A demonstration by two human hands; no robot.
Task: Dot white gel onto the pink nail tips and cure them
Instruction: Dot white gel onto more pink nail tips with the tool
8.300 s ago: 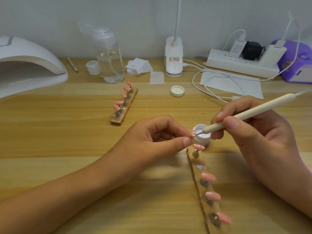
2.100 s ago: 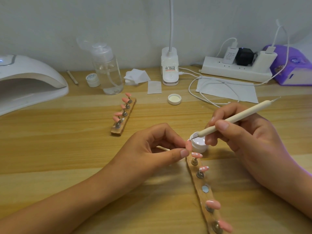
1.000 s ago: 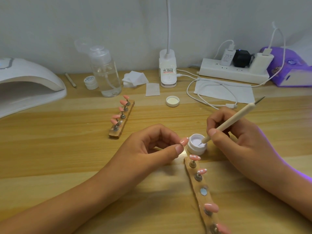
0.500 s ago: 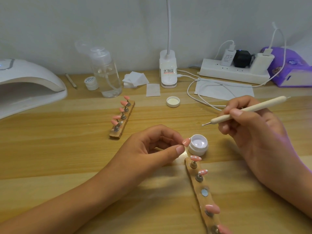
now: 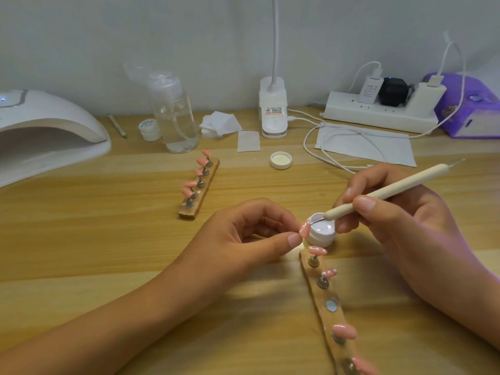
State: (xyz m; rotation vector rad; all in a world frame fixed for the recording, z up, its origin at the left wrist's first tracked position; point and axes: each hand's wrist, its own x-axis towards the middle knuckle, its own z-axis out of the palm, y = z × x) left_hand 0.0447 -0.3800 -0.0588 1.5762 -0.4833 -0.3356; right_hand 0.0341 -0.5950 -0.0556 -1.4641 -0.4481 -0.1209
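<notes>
Dotting step: left hand (image 5: pixel 243 234) pinches pink almond nail tip (image 5: pixel 305 230) just beside small white round gel pot (image 5: pixel 322 234); right hand (image 5: pixel 392 215) grips cream dotting pen (image 5: pixel 384 193), point over pot rim. Next: light steady dot on nail; curing pending.

My left hand (image 5: pixel 243 239) pinches 1 pink nail tip (image 5: pixel 305 229); my right hand (image 5: pixel 392 217) holds the dotting pen (image 5: pixel 384 194) at it.

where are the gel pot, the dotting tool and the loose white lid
gel pot (image 5: pixel 321 239): head view, front of its wall
dotting tool (image 5: pixel 400 185): head view, middle of its handle
white lid (image 5: pixel 280 160): head view, its inner face
</notes>
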